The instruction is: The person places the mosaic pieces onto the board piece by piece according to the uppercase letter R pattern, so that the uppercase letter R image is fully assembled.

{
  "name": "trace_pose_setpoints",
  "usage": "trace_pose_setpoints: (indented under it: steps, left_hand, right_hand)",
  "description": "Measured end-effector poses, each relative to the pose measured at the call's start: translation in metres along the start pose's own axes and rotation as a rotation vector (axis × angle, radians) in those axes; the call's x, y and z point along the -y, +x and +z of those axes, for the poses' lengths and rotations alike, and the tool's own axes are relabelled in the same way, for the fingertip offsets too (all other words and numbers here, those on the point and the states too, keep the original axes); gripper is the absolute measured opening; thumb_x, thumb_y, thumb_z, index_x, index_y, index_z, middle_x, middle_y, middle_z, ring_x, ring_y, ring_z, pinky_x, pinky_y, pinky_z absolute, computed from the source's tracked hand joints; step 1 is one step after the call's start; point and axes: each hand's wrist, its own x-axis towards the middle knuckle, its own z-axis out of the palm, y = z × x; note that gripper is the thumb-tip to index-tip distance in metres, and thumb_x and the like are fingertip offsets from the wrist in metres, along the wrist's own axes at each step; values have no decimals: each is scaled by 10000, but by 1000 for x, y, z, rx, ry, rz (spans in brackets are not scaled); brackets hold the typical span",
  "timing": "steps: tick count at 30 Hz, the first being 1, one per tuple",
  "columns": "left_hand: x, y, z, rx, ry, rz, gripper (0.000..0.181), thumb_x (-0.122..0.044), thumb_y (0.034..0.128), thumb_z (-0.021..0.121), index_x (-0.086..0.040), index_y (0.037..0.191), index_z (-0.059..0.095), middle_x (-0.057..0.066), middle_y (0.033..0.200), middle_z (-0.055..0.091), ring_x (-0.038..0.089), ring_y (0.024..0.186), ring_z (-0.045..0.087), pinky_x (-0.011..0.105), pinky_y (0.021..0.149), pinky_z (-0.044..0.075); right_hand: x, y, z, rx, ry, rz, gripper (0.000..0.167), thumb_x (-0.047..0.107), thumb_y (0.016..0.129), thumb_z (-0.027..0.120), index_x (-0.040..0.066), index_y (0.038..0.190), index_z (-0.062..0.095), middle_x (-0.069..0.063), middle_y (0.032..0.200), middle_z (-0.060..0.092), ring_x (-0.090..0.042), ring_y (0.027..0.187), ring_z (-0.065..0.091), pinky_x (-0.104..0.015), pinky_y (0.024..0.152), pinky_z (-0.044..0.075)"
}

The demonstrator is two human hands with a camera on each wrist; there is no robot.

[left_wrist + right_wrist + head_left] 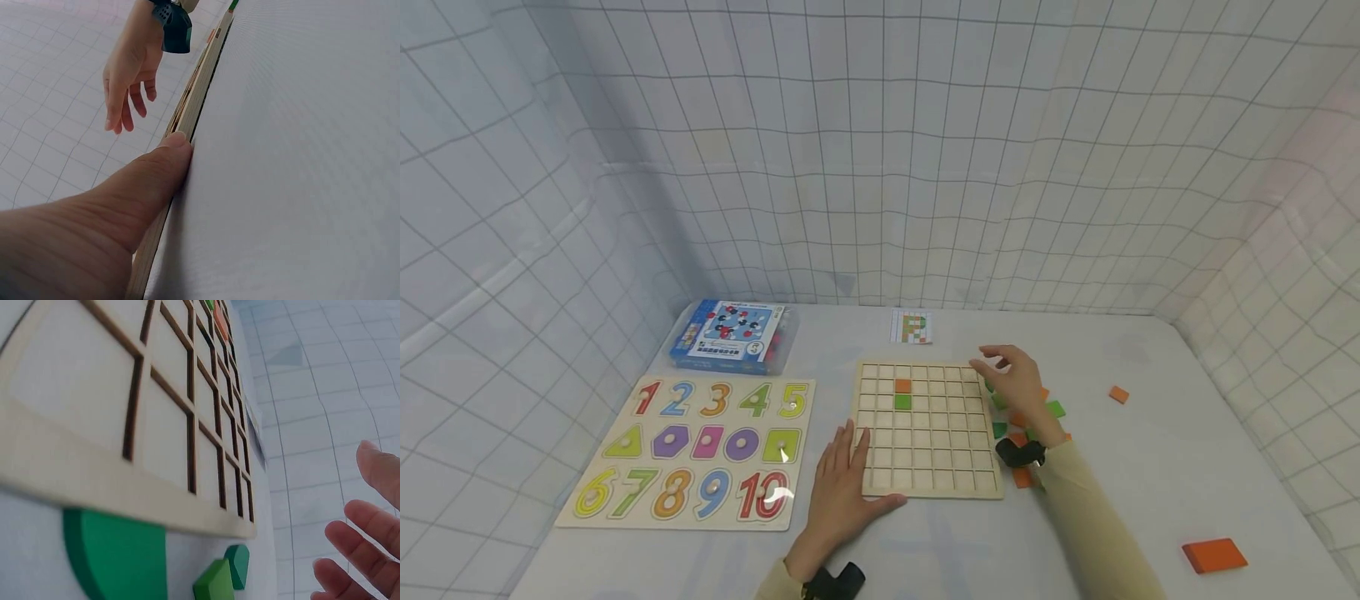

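A wooden grid board point(934, 460) lies on the table with an orange square point(903, 386) and, just below it, a green square point(902, 402) in its cells. My left hand point(842, 496) rests at the board's lower left corner, fingers straight; in the left wrist view its thumb point(147, 181) touches the board's edge point(203, 81). My right hand point(1017, 379) hovers over the board's upper right corner with fingers apart and nothing visible between them. The right wrist view shows its fingers point(369, 544) beyond the board point(112, 494), near green pieces point(125, 556).
Loose orange and green pieces point(1022, 477) lie right of the board, partly under my right arm. A pattern card point(912, 327) is behind the board. At left are a number puzzle point(685, 454) and a boxed set point(730, 337). An orange block point(1214, 556) sits at front right.
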Motion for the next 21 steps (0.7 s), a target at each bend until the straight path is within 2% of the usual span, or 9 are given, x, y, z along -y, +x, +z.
trace_pose_setpoints:
  steps: [5, 10, 17, 21]
  left_hand:
    - [0, 0, 1, -3, 4, 1, 1067, -636, 680, 720, -6, 1455, 343, 219, 1527, 195, 377, 1398, 146, 536, 1080, 177]
    - [0, 0, 0, -16, 9, 13, 1056, -623, 684, 727, 10, 1443, 357, 233, 1515, 215, 392, 1389, 166, 543, 1073, 188]
    - [-1, 1, -2, 7, 11, 6, 1048, -635, 703, 706, 3, 1452, 344, 231, 1519, 204, 383, 1396, 153, 534, 1080, 186]
    - [-2, 1, -3, 14, 9, 6, 1048, -634, 705, 706, 3, 1453, 342, 233, 1520, 202, 383, 1396, 153, 530, 1082, 183]
  right_hand:
    - [-12, -4, -20, -63, -21, 47, 421, 244, 847, 733, -16, 1167, 650, -189, 1107, 633, -318, 887, 557, -435, 734, 458]
    - [-24, -7, -36, -91, -72, 134, 474, 304, 850, 724, -14, 1192, 638, -203, 1140, 623, -339, 935, 550, -440, 723, 456]
    - [-35, -12, -48, -50, -160, 293, 584, 407, 857, 693, -8, 1256, 589, -219, 1204, 582, -385, 1061, 510, -507, 849, 428]
    - [-40, -15, -53, -10, -186, 360, 610, 437, 857, 680, -11, 1258, 581, -218, 1223, 569, -384, 1071, 503, -505, 851, 432]
